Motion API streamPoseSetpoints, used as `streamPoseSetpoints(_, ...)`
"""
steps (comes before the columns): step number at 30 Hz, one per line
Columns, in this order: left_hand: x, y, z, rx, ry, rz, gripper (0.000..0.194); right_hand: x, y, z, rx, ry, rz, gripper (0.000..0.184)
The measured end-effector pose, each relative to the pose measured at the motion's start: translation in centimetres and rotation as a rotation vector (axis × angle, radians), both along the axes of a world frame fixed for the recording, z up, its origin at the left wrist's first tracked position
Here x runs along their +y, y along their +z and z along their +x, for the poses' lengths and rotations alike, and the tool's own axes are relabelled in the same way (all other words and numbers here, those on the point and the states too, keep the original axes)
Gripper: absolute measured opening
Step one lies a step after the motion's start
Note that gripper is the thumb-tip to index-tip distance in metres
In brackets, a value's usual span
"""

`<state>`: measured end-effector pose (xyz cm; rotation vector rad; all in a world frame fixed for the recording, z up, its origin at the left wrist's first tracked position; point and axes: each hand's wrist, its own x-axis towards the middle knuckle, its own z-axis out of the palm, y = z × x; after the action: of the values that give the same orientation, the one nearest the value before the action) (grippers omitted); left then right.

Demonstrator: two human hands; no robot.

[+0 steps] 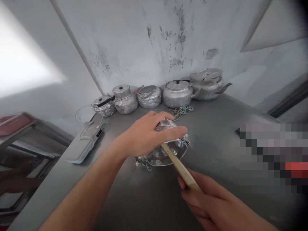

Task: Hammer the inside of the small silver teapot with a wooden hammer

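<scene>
My left hand (146, 134) lies over a small dented metal pot (166, 152) tipped on its side on the grey metal table (216, 134), fingers curled round its wall. My right hand (204, 192) is closed round a wooden stick (179, 165) whose far end reaches into the pot's open mouth. A green-and-white cord (144, 163) hangs from the pot's rim.
Several dented metal kettles (178, 93) stand in a row at the back against the stained wall. A loose cord (180, 111) lies before them. A white device with cables (84, 141) sits at the table's left edge. A blurred patch covers the right side.
</scene>
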<state>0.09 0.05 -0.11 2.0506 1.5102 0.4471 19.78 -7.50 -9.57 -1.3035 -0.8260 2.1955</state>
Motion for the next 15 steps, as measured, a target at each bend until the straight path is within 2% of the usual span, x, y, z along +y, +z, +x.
streamPoseSetpoints(9,-0.11,0.11,0.09,-0.012,0.007,-0.003,0.066,0.41,0.19,0.01,0.005,-0.033,0.013,0.009)
streamPoseSetpoints(15,-0.18,0.16,0.17,-0.016,0.012,-0.012,0.067,0.18,-0.26,0.17,0.039,0.002,-0.004,0.011)
